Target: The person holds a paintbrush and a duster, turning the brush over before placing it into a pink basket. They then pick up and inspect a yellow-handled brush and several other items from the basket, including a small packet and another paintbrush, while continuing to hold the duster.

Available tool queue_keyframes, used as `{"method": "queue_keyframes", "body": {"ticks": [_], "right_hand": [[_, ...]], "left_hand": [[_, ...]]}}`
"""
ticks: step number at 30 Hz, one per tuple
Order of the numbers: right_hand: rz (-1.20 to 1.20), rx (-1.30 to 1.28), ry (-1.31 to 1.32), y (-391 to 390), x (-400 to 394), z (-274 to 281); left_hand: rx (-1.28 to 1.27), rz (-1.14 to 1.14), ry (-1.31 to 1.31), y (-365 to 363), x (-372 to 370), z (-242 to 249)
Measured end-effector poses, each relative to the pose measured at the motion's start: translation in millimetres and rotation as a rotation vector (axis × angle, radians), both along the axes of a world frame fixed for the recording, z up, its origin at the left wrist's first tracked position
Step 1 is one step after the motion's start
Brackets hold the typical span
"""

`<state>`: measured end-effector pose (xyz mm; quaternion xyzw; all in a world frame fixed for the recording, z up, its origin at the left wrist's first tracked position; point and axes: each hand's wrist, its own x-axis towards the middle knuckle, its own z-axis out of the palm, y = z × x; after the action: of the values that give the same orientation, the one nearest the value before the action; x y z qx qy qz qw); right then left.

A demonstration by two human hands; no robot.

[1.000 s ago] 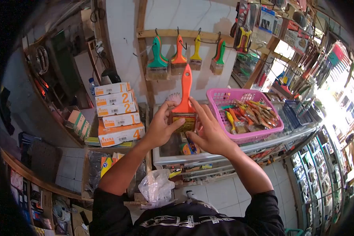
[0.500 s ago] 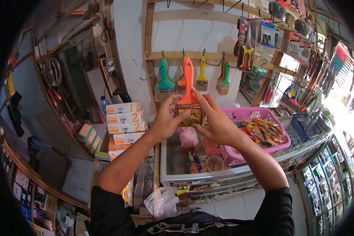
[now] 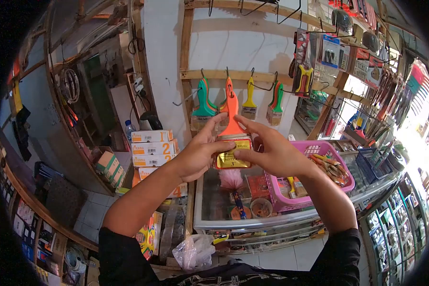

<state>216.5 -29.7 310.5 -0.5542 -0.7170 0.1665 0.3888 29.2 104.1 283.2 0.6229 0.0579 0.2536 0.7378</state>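
Note:
An orange-handled paint brush is held upright between both hands, its handle hole near a wall hook. My left hand grips its left side, thumb across the gold label. On the right side, my right hand holds it with the thumb on the label and fingers behind. Green brushes hang to the left on a wooden rail; a yellow brush and more green brushes hang to the right.
Below sits a glass counter with a pink duster and a pink basket of brushes. Boxes are stacked at the left. A plastic bag lies near the front. Packaged tools hang at the upper right.
The view has shifted, with the wall and counter appearing lower. The brush label is now more exposed and brighter, and both thumbs rest on it. A yellow-handled brush in the basket has come into view.

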Motion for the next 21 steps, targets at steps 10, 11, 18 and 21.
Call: {"method": "queue_keyframes", "body": {"ticks": [10,11,18,21], "right_hand": [[-0.044,0.148,-0.240,36,15,-46],[-0.037,0.141,-0.248,41,19,-50],[0.037,0.083,-0.249,65,44,-60],[0.039,0.050,-0.281,75,58,-58]], "left_hand": [[0.707,0.268,0.145,42,25,-46],[0.774,0.303,0.138,47,27,-50],[0.940,0.429,0.168,62,41,-54],[0.983,0.468,0.174,69,49,-52]]}}
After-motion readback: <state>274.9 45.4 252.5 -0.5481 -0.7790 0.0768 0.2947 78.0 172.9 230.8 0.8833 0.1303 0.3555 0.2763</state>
